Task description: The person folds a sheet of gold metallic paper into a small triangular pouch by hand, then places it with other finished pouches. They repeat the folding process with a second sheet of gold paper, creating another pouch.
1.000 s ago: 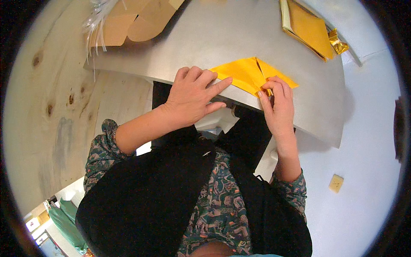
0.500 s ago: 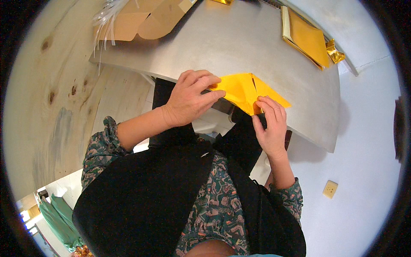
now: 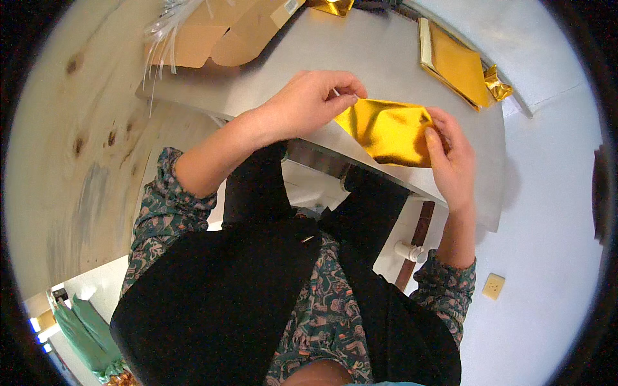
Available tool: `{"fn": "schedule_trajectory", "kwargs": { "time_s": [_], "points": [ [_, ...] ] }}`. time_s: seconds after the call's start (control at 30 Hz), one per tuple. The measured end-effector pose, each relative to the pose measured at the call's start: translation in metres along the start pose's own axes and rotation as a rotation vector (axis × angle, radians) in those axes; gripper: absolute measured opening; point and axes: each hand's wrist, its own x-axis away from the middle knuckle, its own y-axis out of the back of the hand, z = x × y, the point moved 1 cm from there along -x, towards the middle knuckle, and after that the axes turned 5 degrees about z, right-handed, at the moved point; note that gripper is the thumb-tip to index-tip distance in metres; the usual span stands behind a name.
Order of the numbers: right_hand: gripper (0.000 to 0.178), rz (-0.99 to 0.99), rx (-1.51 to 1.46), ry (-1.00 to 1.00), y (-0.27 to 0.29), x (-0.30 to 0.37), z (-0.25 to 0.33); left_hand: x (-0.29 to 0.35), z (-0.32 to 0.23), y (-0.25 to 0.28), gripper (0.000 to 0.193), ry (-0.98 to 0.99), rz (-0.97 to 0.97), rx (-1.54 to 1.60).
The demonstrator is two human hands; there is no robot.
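Note:
A shiny gold foil sheet (image 3: 389, 134) is held between my two hands over the near edge of the grey table (image 3: 380, 58). It looks folded, with soft creases across its glossy face. My left hand (image 3: 312, 101) pinches its upper left corner between thumb and fingertips. At the sheet's right end my right hand (image 3: 454, 154) grips the edge, the thumb in front and the fingers partly hidden behind.
A stack of gold sheets (image 3: 456, 61) lies at the table's far right, beside a folded gold piece (image 3: 497, 85). At the far left sit an open cardboard box (image 3: 241, 32) and clear plastic strips (image 3: 168, 38). Another gold piece (image 3: 333, 5) is at the back.
Both hands have moved, the right one further right and the left one up and right. The sheet has turned from a matte yellow, angled shape to a glossy gold rectangular one.

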Motion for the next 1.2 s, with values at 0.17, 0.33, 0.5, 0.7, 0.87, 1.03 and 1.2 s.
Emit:
{"fn": "schedule_trajectory", "kwargs": {
  "time_s": [0.17, 0.33, 0.5, 0.7, 0.87, 1.03, 1.2],
  "points": [
    [0.029, 0.161, 0.184, -0.021, -0.023, -0.022, -0.023, -0.008, 0.024, -0.025, 0.025, -0.012, -0.104, -0.584],
    [0.027, 0.107, 0.285, -0.013, -0.033, -0.015, -0.041, 0.004, 0.026, -0.058, 0.029, -0.315, -0.058, -0.683],
    [0.029, 0.086, 0.449, 0.186, -0.030, -0.009, -0.033, 0.005, 0.024, -0.059, 0.037, -0.270, -0.006, -0.599],
    [0.035, 0.283, 0.396, 0.323, -0.024, 0.017, -0.031, 0.008, 0.024, -0.061, 0.039, -0.271, -0.006, -0.651],
    [0.037, 0.311, 0.351, 0.312, -0.018, 0.013, -0.041, 0.006, 0.026, -0.061, 0.040, -0.283, 0.016, -0.648],
    [0.029, 0.287, 0.426, 0.405, -0.010, 0.004, -0.038, 0.010, 0.021, -0.062, 0.045, -0.250, -0.002, -0.653],
    [0.021, 0.236, 0.527, 0.468, -0.004, -0.015, -0.028, 0.014, 0.007, -0.070, 0.048, -0.196, -0.005, -0.661]
  ]
}}
